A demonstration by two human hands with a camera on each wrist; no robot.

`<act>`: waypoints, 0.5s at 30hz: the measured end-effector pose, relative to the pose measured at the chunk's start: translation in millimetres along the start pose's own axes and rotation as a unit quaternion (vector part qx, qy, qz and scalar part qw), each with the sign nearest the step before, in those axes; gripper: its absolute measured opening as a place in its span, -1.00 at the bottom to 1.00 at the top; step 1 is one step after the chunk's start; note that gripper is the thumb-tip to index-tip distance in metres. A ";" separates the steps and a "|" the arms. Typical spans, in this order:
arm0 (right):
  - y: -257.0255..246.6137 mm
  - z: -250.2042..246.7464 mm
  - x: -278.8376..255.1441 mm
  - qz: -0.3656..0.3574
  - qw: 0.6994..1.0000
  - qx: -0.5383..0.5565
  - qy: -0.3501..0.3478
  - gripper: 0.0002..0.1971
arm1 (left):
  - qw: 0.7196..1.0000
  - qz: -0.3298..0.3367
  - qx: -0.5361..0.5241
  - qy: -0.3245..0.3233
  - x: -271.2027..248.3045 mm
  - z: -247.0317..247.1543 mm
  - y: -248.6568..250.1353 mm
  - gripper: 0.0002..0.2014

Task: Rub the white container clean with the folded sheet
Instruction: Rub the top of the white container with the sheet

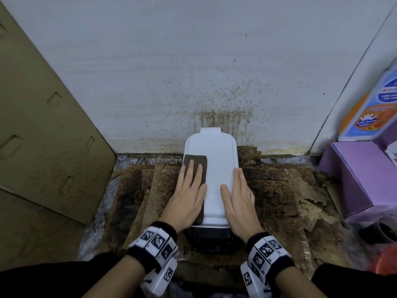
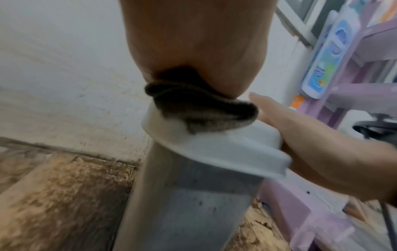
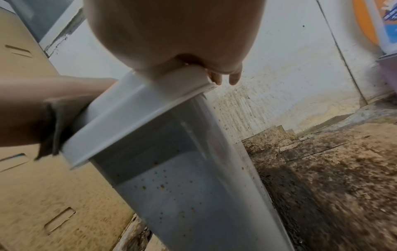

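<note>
**Container wipe, lid surface, both hands flat**

Container: white container (image 1: 214, 179), tall, upright against the stained wall (image 1: 193, 72), lid uppermost.
Sheet: folded sheet (image 1: 194, 166), brown, on the container's lid, left side, near end hanging over the lid's edge.
Left hand (image 1: 190, 188): fingers straight, palm down, pressing the sheet flat, probably to rub.
Right hand (image 1: 237, 194): fingers straight, laid along the container's right rim, likely steadying it.

- Head view: looks steeply down from above onto both hands and the white container (image 1: 211, 175).
- Left wrist view: close under the palm, facing rightward.
- Right wrist view: close, facing leftward.
- Shared: container lid (image 2: 217, 149) (image 3: 137, 115), stained wall (image 1: 214, 72).
</note>
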State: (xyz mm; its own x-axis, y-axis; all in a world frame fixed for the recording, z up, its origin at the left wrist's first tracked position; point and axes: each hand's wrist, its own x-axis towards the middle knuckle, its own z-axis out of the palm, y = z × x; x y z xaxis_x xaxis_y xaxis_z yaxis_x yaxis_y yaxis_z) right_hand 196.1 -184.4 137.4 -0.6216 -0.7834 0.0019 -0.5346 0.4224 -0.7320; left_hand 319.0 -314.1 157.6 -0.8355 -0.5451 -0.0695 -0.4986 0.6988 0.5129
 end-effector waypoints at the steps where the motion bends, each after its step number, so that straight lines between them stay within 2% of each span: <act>1: -2.2 -1.6 -0.4 0.004 1.000 0.003 -0.008 -0.32 | 1.000 -0.010 -0.014 -0.008 8.4 -3.5 -1.3 -0.41; 3: -6.3 -4.4 -1.2 0.006 1.000 0.001 -0.023 -0.37 | 0.999 -0.016 -0.035 -0.020 28.1 -10.6 -3.6 -0.40; 7: -8.1 -6.0 -0.2 0.015 1.000 0.017 -0.021 -0.25 | 0.997 -0.029 -0.048 -0.044 68.5 -23.0 -7.6 -0.39; 13: -6.6 -8.4 -3.1 -0.008 0.999 0.018 -0.029 -0.41 | 0.997 -0.029 -0.055 -0.039 82.3 -24.5 -10.8 -0.39; 15: -5.9 -9.0 -4.4 -0.026 0.999 -0.016 -0.033 -0.44 | 0.998 -0.028 -0.054 -0.033 80.3 -23.0 -10.4 -0.39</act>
State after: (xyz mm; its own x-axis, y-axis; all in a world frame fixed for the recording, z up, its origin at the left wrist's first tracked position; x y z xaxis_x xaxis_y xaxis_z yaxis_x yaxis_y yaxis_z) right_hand 196.8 -179.3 147.9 -0.5535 -0.8328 -0.0062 -0.5839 0.3933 -0.7102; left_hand 262.5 -375.8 166.4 -0.8223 -0.5474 -0.1557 -0.5203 0.6123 0.5953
